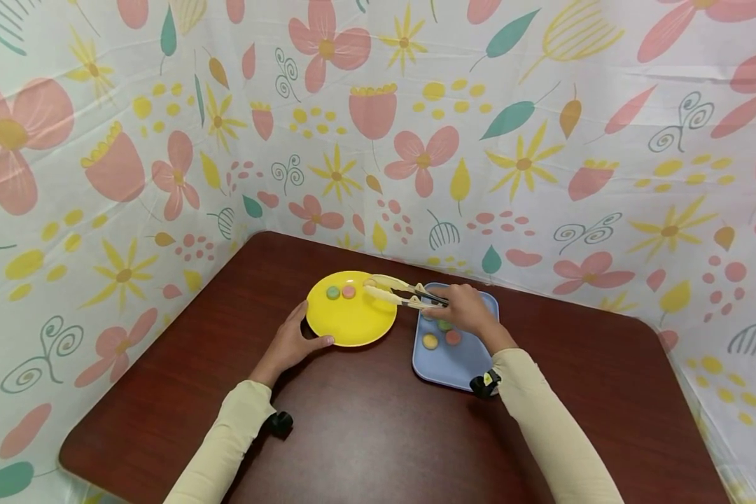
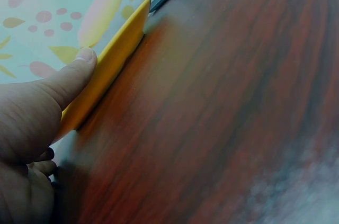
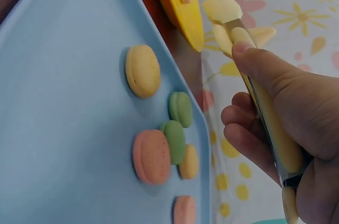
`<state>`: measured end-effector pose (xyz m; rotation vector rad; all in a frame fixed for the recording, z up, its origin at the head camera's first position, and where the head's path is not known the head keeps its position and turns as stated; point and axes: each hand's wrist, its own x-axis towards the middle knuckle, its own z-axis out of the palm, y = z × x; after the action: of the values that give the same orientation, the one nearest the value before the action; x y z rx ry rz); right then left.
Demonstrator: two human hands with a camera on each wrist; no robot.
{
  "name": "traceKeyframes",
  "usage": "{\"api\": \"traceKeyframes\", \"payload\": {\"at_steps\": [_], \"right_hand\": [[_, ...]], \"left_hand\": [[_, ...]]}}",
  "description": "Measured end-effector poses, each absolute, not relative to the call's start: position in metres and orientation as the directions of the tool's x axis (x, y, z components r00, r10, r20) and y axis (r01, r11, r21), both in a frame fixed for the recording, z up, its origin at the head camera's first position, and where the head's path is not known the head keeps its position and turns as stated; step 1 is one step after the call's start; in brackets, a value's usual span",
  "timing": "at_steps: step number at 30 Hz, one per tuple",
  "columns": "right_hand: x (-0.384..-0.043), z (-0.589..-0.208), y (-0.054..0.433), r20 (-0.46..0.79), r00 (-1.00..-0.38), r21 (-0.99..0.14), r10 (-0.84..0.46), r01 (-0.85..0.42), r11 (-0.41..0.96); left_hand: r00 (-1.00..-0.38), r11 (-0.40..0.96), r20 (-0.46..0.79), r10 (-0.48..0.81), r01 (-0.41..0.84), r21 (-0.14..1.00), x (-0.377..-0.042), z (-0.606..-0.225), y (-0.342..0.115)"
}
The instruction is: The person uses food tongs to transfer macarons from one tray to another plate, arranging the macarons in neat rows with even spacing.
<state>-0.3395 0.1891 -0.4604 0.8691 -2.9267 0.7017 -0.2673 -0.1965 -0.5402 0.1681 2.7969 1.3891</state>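
My left hand (image 1: 295,340) grips the near left rim of a round yellow plate (image 1: 354,323), thumb (image 2: 79,70) on the edge. A green macaron (image 1: 332,292) and a pink macaron (image 1: 348,292) lie on it. In my right hand (image 1: 468,309) are cream-tipped tongs (image 3: 273,123), their tips over the plate's right side; no macaron shows between them. Beneath that hand stands a blue tray (image 1: 444,371). On it the right wrist view shows several macarons: a yellow macaron (image 3: 143,70), a pink macaron (image 3: 151,157), a green macaron (image 3: 181,109) and others.
Plate and tray stand side by side on a dark brown wooden table (image 1: 353,420), the tray to the right. Behind and to the left, a flower-patterned cloth (image 1: 422,161) hangs close to the table's edges.
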Motion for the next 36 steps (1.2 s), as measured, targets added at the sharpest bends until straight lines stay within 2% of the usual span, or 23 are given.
{"api": "traceKeyframes", "payload": {"at_steps": [14,21,27,36], "right_hand": [[-0.345,-0.471,0.178,0.107,-0.842,-0.344,-0.528,-0.530,0.775],[-0.343,-0.468,0.180,0.106,-0.850,-0.364,-0.516,-0.516,0.775],[-0.331,-0.453,0.197,0.105,-0.874,-0.423,-0.474,-0.471,0.775],[-0.306,-0.433,0.239,0.104,-0.905,-0.378,-0.412,-0.419,0.825]], "left_hand": [[-0.995,0.602,0.031,0.094,0.081,0.794,-0.266,-0.539,-0.195],[-0.995,0.595,0.035,0.097,0.086,0.799,-0.265,-0.538,-0.196],[-0.994,0.596,0.044,0.103,0.097,0.797,-0.267,-0.539,-0.196],[-0.993,0.593,0.041,0.107,0.097,0.799,-0.265,-0.538,-0.196]]}}
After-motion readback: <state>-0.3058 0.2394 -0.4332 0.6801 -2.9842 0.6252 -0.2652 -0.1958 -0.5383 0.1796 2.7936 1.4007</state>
